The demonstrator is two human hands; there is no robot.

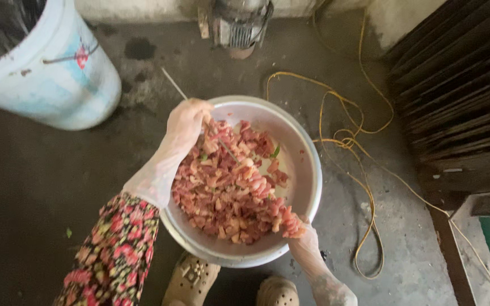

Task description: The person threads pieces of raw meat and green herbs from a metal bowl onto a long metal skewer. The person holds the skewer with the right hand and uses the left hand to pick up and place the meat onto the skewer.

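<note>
Nearest you, two beige clog shoes (191, 280) sit just below the wide round metal bowl (307, 170), which rests on the dark concrete floor (29, 187). Your right hand (299, 229), in a clear plastic glove, closes on a clump of the chopped pink raw meat (222, 192) at the bowl's near rim; a piece could drop over that edge. Your left hand (188, 119), also gloved, grips a thin metal skewer (174, 84) at the bowl's far-left rim, its tip in the meat; a slip could pierce the glove. Right of the bowl, a yellow cord (364, 187) loops. Beyond the bowl stand a pale blue plastic bucket (58, 79) and a grey motor (239, 25).
</note>
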